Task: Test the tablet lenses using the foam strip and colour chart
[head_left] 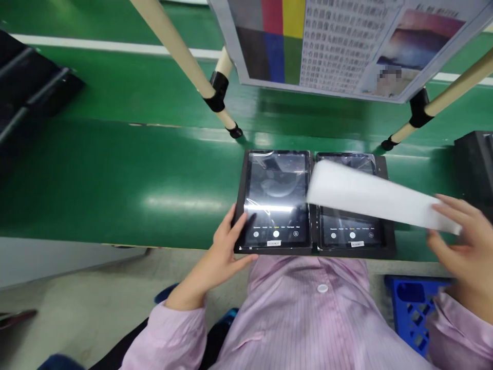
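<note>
the right hand [464, 244] pinches one end of a white strip [370, 198], its long axis slanting left and slightly away over the right tablet [352, 228]; the left hand [221, 251], fingers spread, touches the black tray [388, 239] at its near left corner, flush along the green table's [115, 190] near edge, green surface stretching leftward

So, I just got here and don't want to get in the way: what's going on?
Someone's left hand rests spread at the near left corner of a black tray, by the left tablet. The right hand holds a white sheet, blurred, partly hiding the right tablet. Both tablets lie side by side in the tray on the green bench, their screens showing rows of camera controls. A printed chart is beyond them.
</note>
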Demonstrator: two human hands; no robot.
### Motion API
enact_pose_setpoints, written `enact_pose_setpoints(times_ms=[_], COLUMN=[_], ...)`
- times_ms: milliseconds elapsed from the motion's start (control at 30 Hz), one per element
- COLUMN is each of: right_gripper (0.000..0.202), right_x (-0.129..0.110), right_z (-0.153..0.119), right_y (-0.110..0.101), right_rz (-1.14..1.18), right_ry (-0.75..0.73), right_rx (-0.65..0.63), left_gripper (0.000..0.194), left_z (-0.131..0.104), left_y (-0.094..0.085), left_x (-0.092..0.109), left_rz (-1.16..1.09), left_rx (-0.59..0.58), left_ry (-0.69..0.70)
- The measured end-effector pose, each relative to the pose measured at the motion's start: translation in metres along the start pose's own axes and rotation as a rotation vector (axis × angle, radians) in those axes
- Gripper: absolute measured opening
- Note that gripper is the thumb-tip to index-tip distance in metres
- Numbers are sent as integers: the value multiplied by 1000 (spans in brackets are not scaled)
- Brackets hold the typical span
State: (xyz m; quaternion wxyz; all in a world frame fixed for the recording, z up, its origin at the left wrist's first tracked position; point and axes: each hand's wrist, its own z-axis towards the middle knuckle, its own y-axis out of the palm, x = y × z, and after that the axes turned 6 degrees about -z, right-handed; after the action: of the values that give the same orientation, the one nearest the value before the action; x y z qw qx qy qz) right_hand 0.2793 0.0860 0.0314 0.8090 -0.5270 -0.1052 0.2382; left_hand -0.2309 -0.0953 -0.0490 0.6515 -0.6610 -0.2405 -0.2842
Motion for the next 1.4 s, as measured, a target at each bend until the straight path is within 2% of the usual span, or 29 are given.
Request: enact_pose_setpoints(times_ms=[100, 200, 300, 400, 500, 667, 833, 1033, 1167, 1333, 1367, 1400], right_gripper=[29, 27, 26, 25, 24, 23, 27, 25, 25, 32, 36, 40], right_x=[-29, -32, -26, -24, -25, -27, -27, -32, -35, -37, -38, -39], right_z=[35, 44, 42, 41, 40, 38, 36, 35, 34, 32, 32, 32], right_y=[26, 43, 46, 42, 39, 38, 35, 35, 34, 35, 35, 35], right_rz=[90, 49, 49, 31, 11, -11, -11, -17, -12, 34, 42, 47], right_ry=[-174, -175, -139, -118, -89, -65, -27, -54, -60, -8, 4, 12], right_rx=[-53, -105, -106, -114, -125, -134, -163, -146, -161, -178, -185, -192], left_gripper=[78, 69, 53, 37, 33, 38, 30, 45, 40, 33, 32, 30], left_z=[-7, -11, -8, -2, 3, 4, 6, 7, 10, 13, 13, 14], left_y=[1, 4, 9, 13, 12, 10, 12, -5, -12, -18, -20, -22], left_x=[22, 45, 62, 70, 72, 71, 72, 64, 62, 60, 57, 54], left_rz=[116, 210, 272, 300, 311, 325, 407, 346, 354, 375, 386, 375], left_rx=[90, 165, 203, 241, 281, 331, 287, 518, 538, 556, 576, 596], left_ry=[105, 201, 230, 236, 242, 270, 229, 325, 313, 374, 360, 289])
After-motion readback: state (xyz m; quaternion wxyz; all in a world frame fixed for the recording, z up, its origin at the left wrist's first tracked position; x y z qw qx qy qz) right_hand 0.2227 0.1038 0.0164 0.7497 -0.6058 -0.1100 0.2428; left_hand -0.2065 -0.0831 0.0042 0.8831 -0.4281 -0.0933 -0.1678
